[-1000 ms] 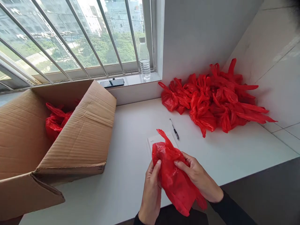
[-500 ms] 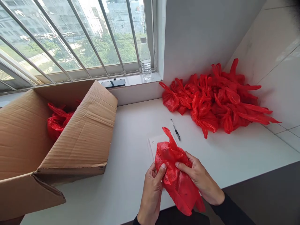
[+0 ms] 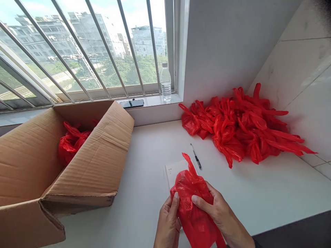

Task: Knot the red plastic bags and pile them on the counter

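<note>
A red plastic bag (image 3: 192, 210) hangs between both hands above the front of the white table, one handle sticking up. My left hand (image 3: 168, 220) grips its left side, thumb on the near face and fingers behind. On the right side my right hand (image 3: 216, 210) pinches the bag, with the thumb pressed on its front. What the bag contains, if anything, cannot be made out. Behind the bag lies a sheet or pad of white paper (image 3: 171, 174) with small handwriting, partly hidden. A black and clear pen (image 3: 197, 159) rests beside it.
A heap of knotted red plastic bags (image 3: 232, 127) lies against the wall at the back right. At the left stands an open cardboard box (image 3: 93, 162) with more red bags inside. A water bottle (image 3: 166, 84) and a phone (image 3: 131, 103) are on the windowsill.
The view has tilted up, so everything sits lower in the picture. Both hands keep hold of the red bag; the left fingers have shifted slightly on it.
</note>
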`<state>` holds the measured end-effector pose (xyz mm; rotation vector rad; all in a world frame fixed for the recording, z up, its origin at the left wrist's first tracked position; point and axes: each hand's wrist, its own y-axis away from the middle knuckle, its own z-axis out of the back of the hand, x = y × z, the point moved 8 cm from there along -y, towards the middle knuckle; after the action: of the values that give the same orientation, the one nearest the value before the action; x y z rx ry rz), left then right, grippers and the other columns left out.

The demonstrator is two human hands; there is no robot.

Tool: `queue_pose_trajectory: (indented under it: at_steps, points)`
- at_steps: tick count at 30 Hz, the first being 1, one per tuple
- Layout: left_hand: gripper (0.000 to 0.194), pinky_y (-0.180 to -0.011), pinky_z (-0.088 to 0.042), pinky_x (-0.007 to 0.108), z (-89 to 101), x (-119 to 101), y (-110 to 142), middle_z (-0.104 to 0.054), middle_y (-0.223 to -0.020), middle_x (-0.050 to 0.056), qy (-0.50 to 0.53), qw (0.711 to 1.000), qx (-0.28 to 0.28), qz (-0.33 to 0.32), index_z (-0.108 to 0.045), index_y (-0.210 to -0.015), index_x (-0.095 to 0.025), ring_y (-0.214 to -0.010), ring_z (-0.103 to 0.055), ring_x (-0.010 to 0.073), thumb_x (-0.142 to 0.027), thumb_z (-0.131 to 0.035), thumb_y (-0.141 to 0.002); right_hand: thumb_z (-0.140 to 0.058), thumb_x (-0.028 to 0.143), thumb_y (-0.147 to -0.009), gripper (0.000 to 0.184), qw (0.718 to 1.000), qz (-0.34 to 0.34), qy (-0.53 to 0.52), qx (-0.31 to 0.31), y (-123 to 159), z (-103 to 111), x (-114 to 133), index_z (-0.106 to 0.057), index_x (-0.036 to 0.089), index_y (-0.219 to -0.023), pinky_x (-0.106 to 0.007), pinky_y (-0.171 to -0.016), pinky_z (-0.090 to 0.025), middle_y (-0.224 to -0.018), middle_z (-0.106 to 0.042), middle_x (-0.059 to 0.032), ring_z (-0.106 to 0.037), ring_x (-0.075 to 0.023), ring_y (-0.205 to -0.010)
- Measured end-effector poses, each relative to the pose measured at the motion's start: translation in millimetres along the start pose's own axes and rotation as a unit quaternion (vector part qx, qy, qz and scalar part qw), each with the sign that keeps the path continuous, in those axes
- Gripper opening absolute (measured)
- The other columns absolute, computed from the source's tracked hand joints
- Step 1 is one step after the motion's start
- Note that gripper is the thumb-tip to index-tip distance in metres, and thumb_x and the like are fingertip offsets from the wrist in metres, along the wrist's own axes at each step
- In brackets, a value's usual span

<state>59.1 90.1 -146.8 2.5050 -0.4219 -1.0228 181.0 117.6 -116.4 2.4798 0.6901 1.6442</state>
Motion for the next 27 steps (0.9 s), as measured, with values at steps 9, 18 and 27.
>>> queue_pose_trajectory:
  at_steps: [9, 18, 27]
  points:
    - [0.034, -0.098, -0.055, 0.041, -6.2, -12, -2, -0.079, -0.107, 0.013, -0.055, 0.998, 0.000, -0.026, -0.077, -0.108, -0.015, -0.108, -0.072, 0.0319, -0.039, -0.082, -0.084, -0.077, 0.044, -0.091, 0.046, 0.996, 0.040, 0.062, 0.039, 0, -3, 16, -0.061, 0.026, -0.131, -0.044, -0.097, -0.055, -0.117, -0.071, -0.0055, -0.067, -0.0268, -0.105]
    - [0.049, -0.102, -0.052, 0.038, -23.4, -1, 11, -0.067, -0.137, 0.011, -0.056, 0.997, 0.058, -0.017, -0.062, -0.138, -0.025, -0.126, -0.062, 0.0291, -0.028, -0.077, -0.090, -0.073, 0.045, -0.094, 0.039, 0.998, 0.026, 0.034, -0.038, 4, 10, 17, -0.063, 0.027, -0.128, -0.044, -0.099, -0.054, -0.120, -0.071, -0.0047, -0.068, -0.0269, -0.108]
    - [0.048, -0.105, -0.052, 0.043, -15.5, -4, 7, -0.068, -0.135, 0.013, -0.088, 0.995, 0.018, -0.038, -0.063, -0.137, -0.022, -0.128, -0.062, 0.0319, -0.032, -0.075, -0.092, -0.075, 0.038, -0.093, 0.042, 0.999, -0.003, 0.043, 0.027, 14, 13, 18, -0.060, 0.029, -0.132, -0.043, -0.102, -0.053, -0.129, -0.068, -0.0041, -0.066, -0.0258, -0.113]
